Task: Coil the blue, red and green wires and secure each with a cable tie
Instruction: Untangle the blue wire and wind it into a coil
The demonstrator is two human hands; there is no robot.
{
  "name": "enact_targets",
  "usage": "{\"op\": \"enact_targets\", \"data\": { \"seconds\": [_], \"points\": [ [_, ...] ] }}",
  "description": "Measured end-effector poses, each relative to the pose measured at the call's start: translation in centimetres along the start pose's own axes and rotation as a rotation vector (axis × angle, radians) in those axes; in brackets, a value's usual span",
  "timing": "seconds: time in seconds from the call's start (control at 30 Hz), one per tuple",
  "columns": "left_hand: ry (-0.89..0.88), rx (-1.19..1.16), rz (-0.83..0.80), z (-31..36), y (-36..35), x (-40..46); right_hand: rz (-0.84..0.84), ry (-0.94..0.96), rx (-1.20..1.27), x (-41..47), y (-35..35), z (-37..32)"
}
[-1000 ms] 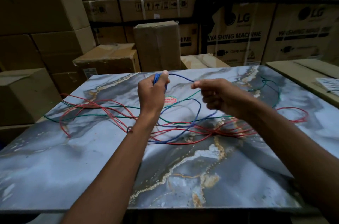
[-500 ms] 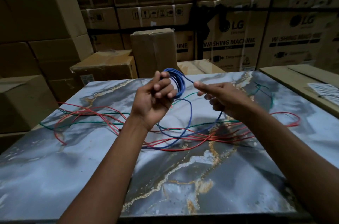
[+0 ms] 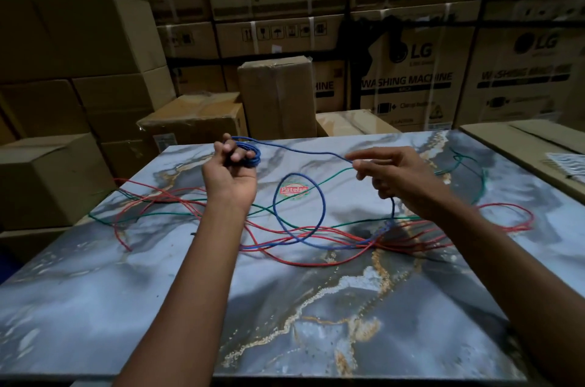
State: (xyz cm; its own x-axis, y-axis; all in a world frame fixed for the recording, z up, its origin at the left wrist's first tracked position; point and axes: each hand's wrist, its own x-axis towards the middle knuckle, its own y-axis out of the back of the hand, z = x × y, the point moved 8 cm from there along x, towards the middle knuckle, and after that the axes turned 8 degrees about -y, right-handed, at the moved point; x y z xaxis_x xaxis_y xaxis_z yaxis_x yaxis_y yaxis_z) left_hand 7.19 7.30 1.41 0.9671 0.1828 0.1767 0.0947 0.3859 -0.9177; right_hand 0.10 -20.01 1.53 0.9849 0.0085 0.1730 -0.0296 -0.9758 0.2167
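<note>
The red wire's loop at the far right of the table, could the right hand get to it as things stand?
Probably yes, once freed: the red wire's loop lies uncovered on the table just beyond the right hand, but its fingers pinch the blue wire.

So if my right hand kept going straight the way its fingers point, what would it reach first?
Probably the left hand and its blue coil. The right hand points leftward along the taut blue wire; nothing else shows between, though depth is uncertain.

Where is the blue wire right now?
In the head view the blue wire is partly coiled in the left hand, runs across to the right hand, then loops down onto the marble tabletop over the red wire.
</note>
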Motion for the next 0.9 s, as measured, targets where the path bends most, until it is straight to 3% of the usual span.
{"op": "enact_targets", "data": {
  "seconds": [0.1, 0.2, 0.3, 0.4, 0.6, 0.77, 0.9],
  "points": [
    [0.009, 0.154, -0.038, -1.2, -0.4, -0.8, 0.280, 0.360, -0.509, -1.2, -0.3, -2.5],
    [0.037, 0.272, -0.129, -2.5, -1.6, -2.1, 0.306, 0.560, -0.873, -2.3, -3.4, -3.6],
    [0.051, 0.391, -0.216, -3.7, -2.7, -3.5, 0.299, 0.649, -0.990, -3.0, -5.4, -4.5],
    [0.018, 0.554, -0.312, -4.5, -3.6, -4.4, 0.227, 0.676, -0.946, -3.5, -6.3, -5.0],
    [-0.160, 1.077, -0.554, -5.6, -4.7, -6.0, 0.138, 0.601, -0.584, -3.5, -5.1, -5.7],
    [-0.106, 1.150, -0.692, -6.9, -4.7, -6.9, 0.103, 0.568, -0.490, -3.6, -4.6, -5.8],
    [-0.038, 1.141, -0.745, -7.5, -4.9, -7.4, 0.238, 0.582, -0.448, -3.4, -3.1, -5.9]
  ]
}}
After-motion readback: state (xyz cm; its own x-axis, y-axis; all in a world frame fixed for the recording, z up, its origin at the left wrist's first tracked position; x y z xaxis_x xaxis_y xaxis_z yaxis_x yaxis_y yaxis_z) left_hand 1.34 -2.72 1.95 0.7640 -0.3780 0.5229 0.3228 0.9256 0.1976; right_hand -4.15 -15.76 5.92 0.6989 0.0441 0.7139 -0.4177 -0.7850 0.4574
